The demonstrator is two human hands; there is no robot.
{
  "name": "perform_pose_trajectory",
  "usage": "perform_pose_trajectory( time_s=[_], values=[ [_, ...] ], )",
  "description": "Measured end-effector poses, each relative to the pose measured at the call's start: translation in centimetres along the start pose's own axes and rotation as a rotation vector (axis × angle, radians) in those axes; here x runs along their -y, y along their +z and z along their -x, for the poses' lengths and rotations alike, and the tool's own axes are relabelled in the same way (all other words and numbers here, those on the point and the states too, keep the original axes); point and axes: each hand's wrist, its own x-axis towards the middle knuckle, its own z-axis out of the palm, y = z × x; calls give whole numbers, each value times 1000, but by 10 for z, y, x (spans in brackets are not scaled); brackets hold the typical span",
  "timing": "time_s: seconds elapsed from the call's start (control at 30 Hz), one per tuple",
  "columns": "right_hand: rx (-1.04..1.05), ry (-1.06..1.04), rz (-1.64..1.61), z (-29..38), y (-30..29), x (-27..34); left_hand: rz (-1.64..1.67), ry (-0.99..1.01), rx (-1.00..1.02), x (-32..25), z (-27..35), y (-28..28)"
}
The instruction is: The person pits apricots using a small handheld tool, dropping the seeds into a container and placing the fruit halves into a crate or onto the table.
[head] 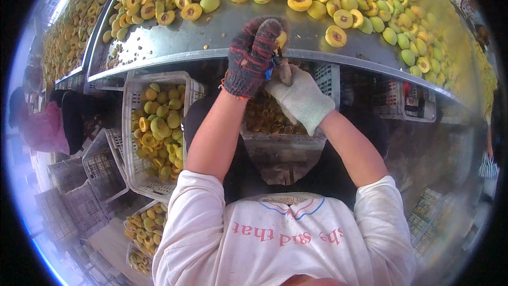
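My left hand [256, 53], in a black and red knit glove, is closed around a yellow stone-fruit half [281, 39] at the metal table's front edge. My right hand [299, 91], in a pale knit glove, grips a small tool [268, 72] with a blue part. Its dark tip meets the fruit, and the fingers hide most of it. Below my hands, between my knees, a plastic crate [326, 83] holds brown pits and scraps [270, 115]. Halved yellow-green fruits [335, 35], some showing a brown pit or hollow, lie beyond my hands on the metal table [222, 28].
To my left stands a white plastic crate [129, 147] of fruit halves. Empty-looking crates [101, 167] and another fruit-filled crate [147, 226] are behind it. A person in pink [45, 129] is at far left. Another crate [420, 117] sits under the table at right.
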Motion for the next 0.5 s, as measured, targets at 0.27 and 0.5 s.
perform_pose_trajectory(
  time_s=[0.27,0.5],
  values=[
    [-64,-65,-98,7,5,-12,-515,381,41,8,0,3],
    [152,130,-425,15,0,-4,-101,59,56,1,7,7]
  ],
)
